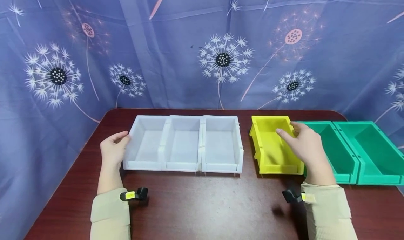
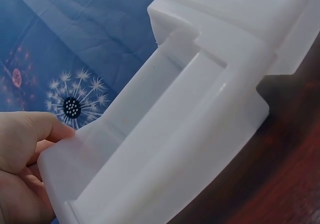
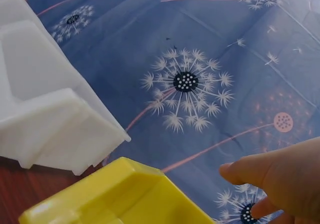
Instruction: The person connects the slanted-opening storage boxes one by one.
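Three white plastic storage bins (image 1: 182, 145) stand side by side in a row on the table. At the left end of that row, my left hand (image 1: 114, 147) holds the outer side wall of the leftmost white bin (image 2: 145, 149); a fingertip lies at its rim, with other fingers outside the wall. A yellow storage bin (image 1: 274, 156) stands to the right, with a gap between it and the white row. Over its right side is my right hand (image 1: 307, 145), thumb and fingers spread apart. In the right wrist view, that hand appears apart from the yellow bin (image 3: 125, 194).
Two green storage bins (image 1: 359, 156) sit at the right, the nearer one right beside the yellow bin. The dark red-brown tabletop (image 1: 214, 205) stretches in front of the bins. A blue dandelion-patterned cloth (image 1: 176, 57) hangs behind the table and along its sides.
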### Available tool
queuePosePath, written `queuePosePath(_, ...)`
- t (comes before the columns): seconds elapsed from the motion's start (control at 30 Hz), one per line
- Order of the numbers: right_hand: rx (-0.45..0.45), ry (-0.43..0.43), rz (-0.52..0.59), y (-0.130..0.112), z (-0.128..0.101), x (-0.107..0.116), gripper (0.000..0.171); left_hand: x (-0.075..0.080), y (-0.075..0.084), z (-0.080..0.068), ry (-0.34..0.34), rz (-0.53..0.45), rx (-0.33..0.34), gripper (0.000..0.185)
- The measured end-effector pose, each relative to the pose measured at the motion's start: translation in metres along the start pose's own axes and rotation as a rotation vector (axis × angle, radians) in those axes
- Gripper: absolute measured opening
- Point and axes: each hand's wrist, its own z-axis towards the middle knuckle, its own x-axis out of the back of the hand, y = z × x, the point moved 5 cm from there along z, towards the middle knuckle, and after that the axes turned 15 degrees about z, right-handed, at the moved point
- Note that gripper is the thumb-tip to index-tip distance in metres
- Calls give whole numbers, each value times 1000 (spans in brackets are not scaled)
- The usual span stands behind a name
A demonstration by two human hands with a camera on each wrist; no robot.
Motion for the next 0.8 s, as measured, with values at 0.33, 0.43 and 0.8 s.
queuePosePath(0.33,-43,-67,21,1,1,-4,73,11,-10,4,4,-10,68,36)
queuePosePath(0.43,-103,-129,-27,6,3,-7,67,12,-12,5,-4,-14,88,36)
queuePosePath(0.8,-61,-67,5,8,6,-12,50,9,-17,6,-63,-43,126,39)
